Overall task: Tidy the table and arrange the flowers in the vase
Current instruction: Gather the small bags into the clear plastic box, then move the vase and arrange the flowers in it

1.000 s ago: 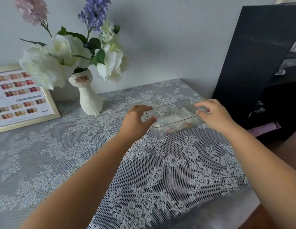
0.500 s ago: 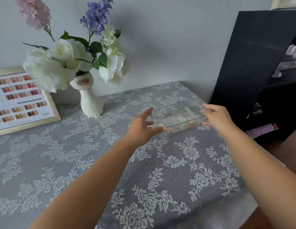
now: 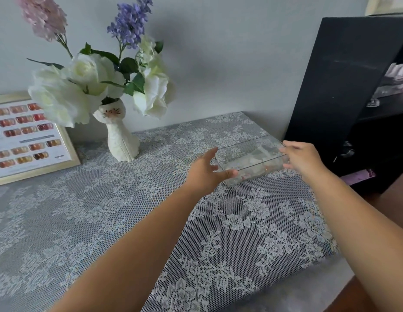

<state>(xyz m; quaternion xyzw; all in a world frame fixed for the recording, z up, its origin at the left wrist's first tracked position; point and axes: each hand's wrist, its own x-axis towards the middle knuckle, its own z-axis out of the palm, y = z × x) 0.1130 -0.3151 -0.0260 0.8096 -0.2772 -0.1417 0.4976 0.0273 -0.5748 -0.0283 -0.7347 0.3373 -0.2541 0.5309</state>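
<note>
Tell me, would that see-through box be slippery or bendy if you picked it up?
The clear box looks stiff: its rim runs in straight lines, so it probably won't bend. Its smooth, shiny walls could be slippery, which may be why the left hand and the right hand are at opposite ends. The small pieces inside might slide if it tilts.

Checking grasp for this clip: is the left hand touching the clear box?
Touching. The head view shows the left hand at the clear box's left end, thumb pressed along its near wall, fingers behind the corner.
</note>
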